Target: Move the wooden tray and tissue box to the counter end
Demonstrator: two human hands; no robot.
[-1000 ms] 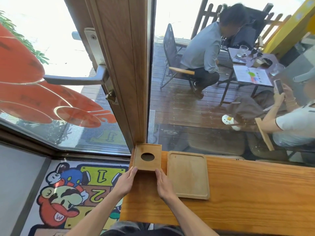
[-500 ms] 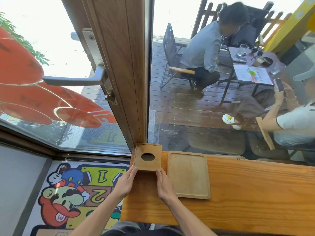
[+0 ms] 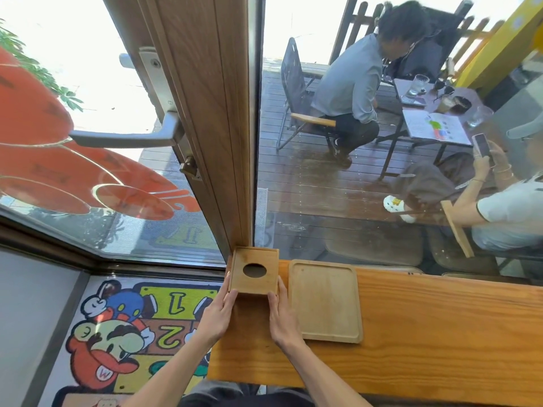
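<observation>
Wooden tissue box point(image 3: 254, 270), round hole on top, is set at the tabletop's point(image 3: 440, 333) far-left corner, against the window frame. It is clasped between both flat palms: left hand point(image 3: 216, 315) on its left side, right hand point(image 3: 282, 315) on its right. Wooden tray point(image 3: 324, 301) lies just beside, right of the box.

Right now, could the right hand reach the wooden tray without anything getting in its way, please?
Probably yes: the right hand rests against the tissue box, and the wooden tray lies just beside it on the counter, with nothing between.
</observation>
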